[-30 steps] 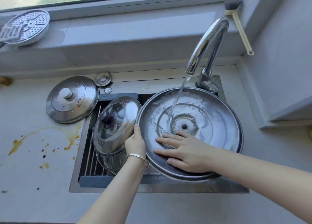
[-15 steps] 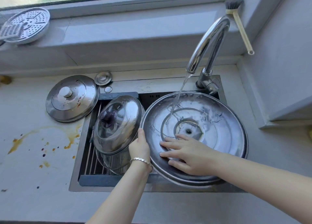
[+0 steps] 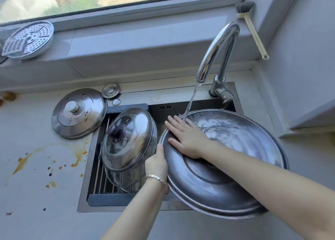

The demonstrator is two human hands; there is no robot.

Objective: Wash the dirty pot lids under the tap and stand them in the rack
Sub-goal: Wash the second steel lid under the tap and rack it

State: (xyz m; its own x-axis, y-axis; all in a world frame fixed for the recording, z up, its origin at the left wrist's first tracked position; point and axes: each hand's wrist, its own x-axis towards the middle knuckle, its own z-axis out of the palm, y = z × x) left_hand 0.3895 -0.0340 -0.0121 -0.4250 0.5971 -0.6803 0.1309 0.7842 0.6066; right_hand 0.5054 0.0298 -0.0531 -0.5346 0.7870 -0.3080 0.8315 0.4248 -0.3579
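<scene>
In the head view, the large lid (image 3: 226, 167) lies tilted over the right half of the sink (image 3: 163, 95). Its low edge reaches past the front rim of the sink, at 5 o'clock of the picture. The left hand (image 3: 156, 164) grips this lid at its 9 o'clock edge. The thumb lies on the upper face, and the other fingers go under the rim, where they are hidden. The right hand (image 3: 186, 136) lies flat on the wet face of the lid near its 10 o'clock edge, with fingers straight and spread, holding nothing. The two hands are apart but near each other, both on the same lid. The tap (image 3: 217, 49) stands at 12 o'clock of the lid. Its water (image 3: 191, 100) falls at the lid's far edge, right at the fingers of the right hand.

The rack (image 3: 101, 176) fills the left half of the sink, at 9 o'clock of the large lid. A steel lid with a dark knob (image 3: 128, 138) stands tilted in it, and another lid (image 3: 125, 183) is partly hidden under it. A dirty lid with a white knob (image 3: 78, 113) lies flat on the counter (image 3: 36, 185), at 10 o'clock of the rack. Brown stains (image 3: 79, 153) mark the counter at 9 o'clock of the rack. On the window sill a perforated plate (image 3: 30, 38) rests at 10 o'clock of the picture, and a brush (image 3: 253, 27) leans at 1 o'clock.
</scene>
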